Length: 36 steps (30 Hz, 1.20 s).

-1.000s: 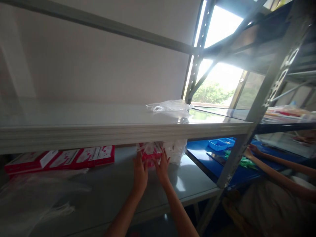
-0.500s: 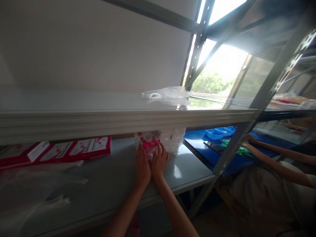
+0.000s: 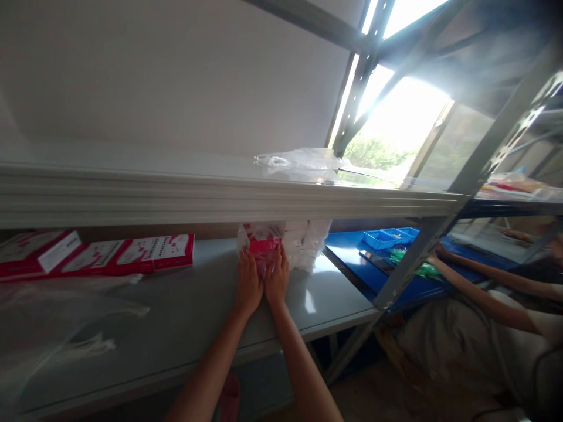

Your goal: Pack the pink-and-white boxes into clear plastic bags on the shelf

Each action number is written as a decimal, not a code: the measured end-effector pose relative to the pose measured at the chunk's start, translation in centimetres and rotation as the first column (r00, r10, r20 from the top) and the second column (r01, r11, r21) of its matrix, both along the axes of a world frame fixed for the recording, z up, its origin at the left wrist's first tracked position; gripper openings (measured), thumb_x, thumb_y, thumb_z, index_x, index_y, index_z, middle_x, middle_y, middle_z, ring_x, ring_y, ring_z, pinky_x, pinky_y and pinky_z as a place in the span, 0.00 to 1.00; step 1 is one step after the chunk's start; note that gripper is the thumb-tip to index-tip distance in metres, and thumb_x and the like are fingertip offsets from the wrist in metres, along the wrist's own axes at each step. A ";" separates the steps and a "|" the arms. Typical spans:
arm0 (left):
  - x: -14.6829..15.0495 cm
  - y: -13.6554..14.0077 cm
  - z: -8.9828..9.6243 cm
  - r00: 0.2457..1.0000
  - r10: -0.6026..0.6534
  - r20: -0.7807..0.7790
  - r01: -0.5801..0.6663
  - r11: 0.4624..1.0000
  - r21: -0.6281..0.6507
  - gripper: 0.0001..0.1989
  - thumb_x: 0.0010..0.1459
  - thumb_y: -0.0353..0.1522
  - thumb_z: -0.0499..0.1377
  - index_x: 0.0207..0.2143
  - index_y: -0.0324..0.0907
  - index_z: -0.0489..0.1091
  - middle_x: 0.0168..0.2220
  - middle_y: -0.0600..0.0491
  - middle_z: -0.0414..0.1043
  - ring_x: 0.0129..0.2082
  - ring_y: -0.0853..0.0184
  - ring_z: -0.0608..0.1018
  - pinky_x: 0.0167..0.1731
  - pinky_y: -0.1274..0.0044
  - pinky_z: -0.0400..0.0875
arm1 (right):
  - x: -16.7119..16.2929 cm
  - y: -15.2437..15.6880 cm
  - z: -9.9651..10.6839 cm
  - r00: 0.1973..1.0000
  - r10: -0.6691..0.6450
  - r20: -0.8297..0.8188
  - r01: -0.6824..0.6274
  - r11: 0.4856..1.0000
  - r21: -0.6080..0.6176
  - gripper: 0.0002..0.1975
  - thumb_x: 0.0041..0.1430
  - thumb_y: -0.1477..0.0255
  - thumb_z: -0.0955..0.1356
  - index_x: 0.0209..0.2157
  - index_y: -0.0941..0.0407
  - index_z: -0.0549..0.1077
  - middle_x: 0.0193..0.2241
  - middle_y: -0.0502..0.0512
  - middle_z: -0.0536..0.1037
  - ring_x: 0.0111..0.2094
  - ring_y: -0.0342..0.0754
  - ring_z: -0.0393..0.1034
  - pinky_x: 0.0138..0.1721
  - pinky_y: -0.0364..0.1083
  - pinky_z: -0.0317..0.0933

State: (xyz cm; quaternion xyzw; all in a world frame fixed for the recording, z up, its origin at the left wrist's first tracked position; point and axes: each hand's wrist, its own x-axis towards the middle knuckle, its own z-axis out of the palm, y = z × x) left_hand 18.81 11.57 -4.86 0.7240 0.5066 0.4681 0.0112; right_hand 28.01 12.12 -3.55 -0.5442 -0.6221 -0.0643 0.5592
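On the lower grey shelf, a clear plastic bag [image 3: 263,246] with something red inside stands between my two hands. My left hand [image 3: 249,282] is against its near left side, fingers pointing up along the plastic. From the right, my right hand [image 3: 277,278] presses the same bag, its fingers closed along the side. My thumbs are close together at the front, low on the bag. Touching the bag on its right is a group of whitish, plastic-wrapped things [image 3: 305,245], their contents unclear.
Red-and-white boxes [image 3: 132,253] lie in a row at the left, with a large clear plastic bag [image 3: 65,328] before them. The upper shelf [image 3: 176,196] overhangs my hands and carries another clear bag [image 3: 303,158]. Past the metal post [image 3: 409,264], another person's arms [image 3: 479,281] reach over a blue table [image 3: 347,249].
My view has shifted slightly, so the shelf edge sits higher in the picture. Both hands stay at the bag; the right fingers now lie closer along its right side, showing more red.
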 end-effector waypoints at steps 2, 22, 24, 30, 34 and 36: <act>0.1 -0.3 0.1 0.998 0.054 -0.026 -0.055 0.998 -0.022 0.34 0.56 0.23 0.46 0.65 0.26 0.40 0.66 0.32 0.38 0.66 0.55 0.35 0.62 0.55 0.44 | 0.0 -0.1 0.0 0.999 -0.033 -0.003 0.033 0.999 -0.008 0.27 0.65 0.68 0.53 0.65 0.54 0.49 0.63 0.61 0.54 0.62 0.53 0.50 0.58 0.57 0.51; -0.4 -0.9 1.0 0.999 0.042 0.001 -0.042 0.999 0.009 0.38 0.50 0.22 0.51 0.64 0.31 0.43 0.67 0.38 0.42 0.67 0.55 0.43 0.63 0.58 0.48 | -0.1 0.0 -0.2 0.996 -0.083 -0.028 0.082 0.996 -0.041 0.24 0.64 0.69 0.54 0.60 0.56 0.60 0.55 0.62 0.64 0.55 0.53 0.58 0.54 0.55 0.55; -0.4 -0.9 1.0 0.999 0.038 0.008 -0.038 0.999 -0.003 0.38 0.50 0.23 0.52 0.64 0.29 0.44 0.66 0.38 0.43 0.67 0.55 0.43 0.63 0.60 0.48 | -0.1 0.1 -0.3 0.995 -0.093 -0.036 0.091 0.995 -0.051 0.25 0.65 0.68 0.53 0.62 0.57 0.56 0.56 0.63 0.63 0.56 0.53 0.56 0.54 0.55 0.55; -0.3 -0.7 0.7 0.999 0.022 0.031 -0.022 1.000 -0.005 0.39 0.51 0.25 0.53 0.65 0.31 0.41 0.67 0.38 0.42 0.67 0.53 0.43 0.63 0.59 0.48 | -0.1 0.0 -0.3 0.994 -0.097 -0.043 0.095 0.994 -0.046 0.26 0.66 0.66 0.52 0.63 0.56 0.54 0.58 0.61 0.63 0.58 0.53 0.55 0.55 0.56 0.53; -0.3 -0.5 0.6 0.998 0.030 0.049 -0.032 0.999 0.034 0.40 0.52 0.23 0.52 0.65 0.31 0.38 0.67 0.39 0.40 0.67 0.55 0.44 0.64 0.61 0.48 | 0.0 0.0 -0.2 0.996 -0.084 -0.012 0.084 0.996 -0.020 0.25 0.65 0.67 0.52 0.61 0.57 0.57 0.57 0.62 0.64 0.57 0.53 0.55 0.56 0.56 0.52; -0.3 -0.5 0.8 0.998 0.033 0.060 -0.037 0.997 0.065 0.40 0.52 0.22 0.51 0.66 0.32 0.38 0.67 0.41 0.39 0.67 0.57 0.44 0.64 0.62 0.47 | 0.1 0.1 -0.1 0.997 -0.078 0.013 0.078 0.997 -0.003 0.25 0.65 0.68 0.52 0.61 0.57 0.58 0.57 0.62 0.64 0.58 0.52 0.54 0.56 0.56 0.51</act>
